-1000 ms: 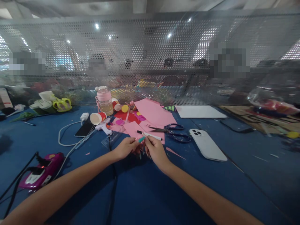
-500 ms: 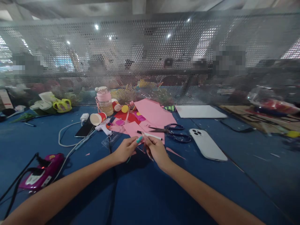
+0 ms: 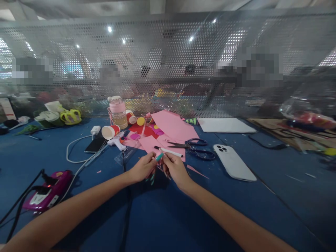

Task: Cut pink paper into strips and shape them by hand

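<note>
Wears a long teal nail (image 3: 159, 156) on the left thumb (image 3: 151, 160) and more teal tips below that thumb, on the left fingers (image 3: 152, 179). Has long, narrow nails on the right fingers (image 3: 168, 172), right of that thumb, in a colour hard to tell. Goes bare along both forearms (image 3: 101, 192).

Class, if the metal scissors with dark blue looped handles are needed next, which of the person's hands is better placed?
Probably the right hand: the scissors lie nearer to it, on its side, while the left hand is farther off.
</note>
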Action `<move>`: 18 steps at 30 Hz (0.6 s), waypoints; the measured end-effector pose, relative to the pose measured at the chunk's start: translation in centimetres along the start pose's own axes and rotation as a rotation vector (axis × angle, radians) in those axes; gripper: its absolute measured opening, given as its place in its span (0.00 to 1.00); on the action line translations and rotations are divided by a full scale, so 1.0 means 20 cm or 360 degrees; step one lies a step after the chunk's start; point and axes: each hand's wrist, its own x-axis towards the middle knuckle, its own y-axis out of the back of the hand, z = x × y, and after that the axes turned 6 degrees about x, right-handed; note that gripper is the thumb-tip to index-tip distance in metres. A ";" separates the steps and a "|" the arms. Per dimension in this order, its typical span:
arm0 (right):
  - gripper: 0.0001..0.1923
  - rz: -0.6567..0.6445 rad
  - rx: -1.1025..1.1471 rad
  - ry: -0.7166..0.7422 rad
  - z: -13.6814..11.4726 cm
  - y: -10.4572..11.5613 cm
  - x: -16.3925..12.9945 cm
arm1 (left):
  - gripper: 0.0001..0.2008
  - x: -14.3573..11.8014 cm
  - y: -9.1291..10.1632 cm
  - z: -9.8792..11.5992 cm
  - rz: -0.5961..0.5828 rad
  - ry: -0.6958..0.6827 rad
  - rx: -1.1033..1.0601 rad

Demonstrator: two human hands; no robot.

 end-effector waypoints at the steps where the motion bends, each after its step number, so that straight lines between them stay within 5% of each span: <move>1: 0.24 -0.0003 -0.0002 0.0005 0.00 0.00 0.00 | 0.17 0.00 0.00 0.00 -0.0023 0.0017 -0.0036; 11: 0.25 -0.0032 -0.0409 0.0242 -0.04 0.04 0.01 | 0.17 0.01 0.05 0.03 -0.0321 0.0114 0.0179; 18: 0.25 -0.0165 -0.0170 -0.0129 -0.04 0.03 0.01 | 0.20 0.02 0.06 0.02 -0.0264 0.0242 0.0241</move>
